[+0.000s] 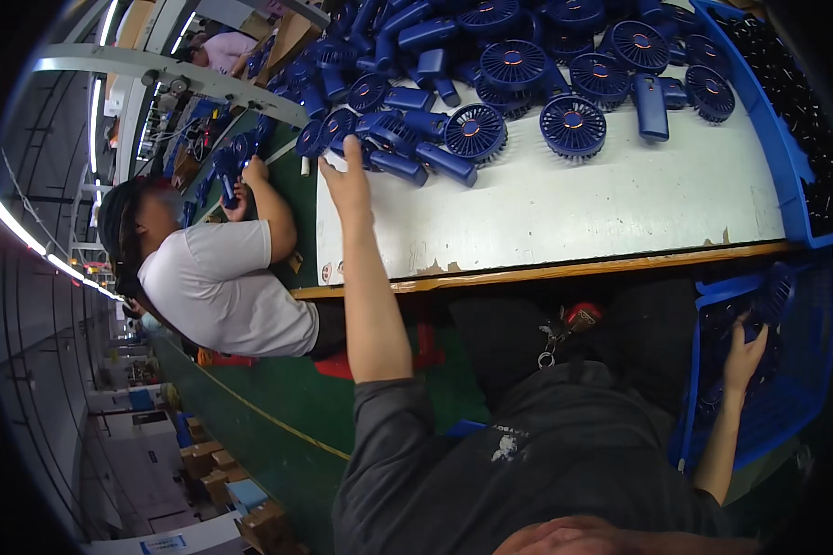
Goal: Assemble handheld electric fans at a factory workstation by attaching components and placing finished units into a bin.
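Note:
My left hand [348, 185] reaches over the left end of the white table, fingers stretched and apart. Its fingertips are beside a dark blue handheld fan [340, 126] at the edge of a heap; whether they touch it I cannot tell. Low at the right, my right hand [742, 356] is inside a blue crate [805, 379], its fingers closed around the handle of another blue handheld fan [776, 294]. Round fan heads and cylindrical handles make up the heap, including one fan [572, 127] near its front.
The white tabletop [565, 208] has a worn wooden front edge. At its right stands a blue bin [759, 120] of small dark parts. A co-worker in a white shirt [217, 277] handles blue fans at the left. Keys [548, 347] hang at my waist.

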A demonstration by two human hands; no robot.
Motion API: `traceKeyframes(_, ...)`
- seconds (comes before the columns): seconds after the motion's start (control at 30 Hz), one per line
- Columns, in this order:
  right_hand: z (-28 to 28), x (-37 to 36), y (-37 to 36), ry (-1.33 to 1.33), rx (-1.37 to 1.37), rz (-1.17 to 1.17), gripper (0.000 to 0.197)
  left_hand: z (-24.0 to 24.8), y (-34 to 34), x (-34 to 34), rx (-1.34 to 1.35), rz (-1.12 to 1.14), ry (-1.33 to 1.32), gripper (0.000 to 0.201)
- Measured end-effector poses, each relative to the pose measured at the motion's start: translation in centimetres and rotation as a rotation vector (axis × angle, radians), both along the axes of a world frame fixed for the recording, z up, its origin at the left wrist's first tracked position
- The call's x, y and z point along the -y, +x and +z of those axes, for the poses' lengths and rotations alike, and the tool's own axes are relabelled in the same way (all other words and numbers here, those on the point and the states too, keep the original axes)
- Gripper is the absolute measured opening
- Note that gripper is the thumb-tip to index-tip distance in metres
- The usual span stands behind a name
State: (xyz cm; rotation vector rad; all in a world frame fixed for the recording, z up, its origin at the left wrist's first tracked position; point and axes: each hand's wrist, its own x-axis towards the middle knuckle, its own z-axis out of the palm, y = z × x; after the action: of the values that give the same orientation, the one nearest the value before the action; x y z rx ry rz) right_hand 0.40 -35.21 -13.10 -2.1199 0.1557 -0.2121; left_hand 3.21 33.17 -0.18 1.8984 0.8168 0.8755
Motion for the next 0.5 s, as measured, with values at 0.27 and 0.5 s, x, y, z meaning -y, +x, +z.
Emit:
traceKeyframes(0.27, -8.5, 12.4, -0.3, -0.652, -0.371, -0.033, 0.054, 0.3, 0.0, -1.1, 0.204, -0.185, -0.166, 0.083)
traceKeyframes(0.5, 10.7, -14.4, 0.0, 0.432, -0.125, 0.487, 0.052, 4.1, -5.0, 20.1, 0.185, -0.381, -0.194, 0.089)
